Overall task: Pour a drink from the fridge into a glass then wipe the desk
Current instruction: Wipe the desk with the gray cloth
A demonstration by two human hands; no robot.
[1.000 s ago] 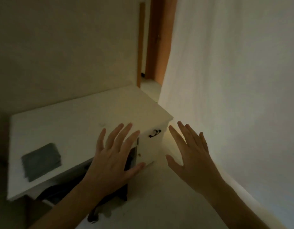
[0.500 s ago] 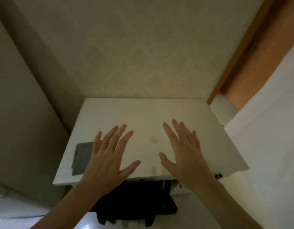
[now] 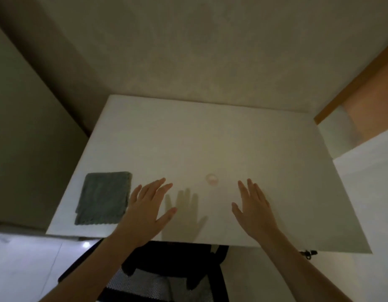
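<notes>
A white desk [image 3: 210,131] fills the middle of the view in dim light. On its front left corner lies a folded grey-green cloth [image 3: 103,198]. A small pinkish ring-shaped stain [image 3: 211,178] marks the desk top near the middle. My left hand [image 3: 147,209] hovers over the front of the desk, fingers spread, just right of the cloth. My right hand [image 3: 254,209] hovers to the right of the stain, also spread and empty. No fridge, drink or glass is in view.
A black mesh chair [image 3: 167,273] stands tucked under the desk's front edge. A beige wall [image 3: 188,51] rises behind the desk. An orange-brown door frame [image 3: 352,83] is at the right, and a white surface [image 3: 367,192] borders the desk's right side.
The view has swung left and down from the desk's side to face the desk squarely. Both hands stayed spread and now hover wider apart over the desk top.
</notes>
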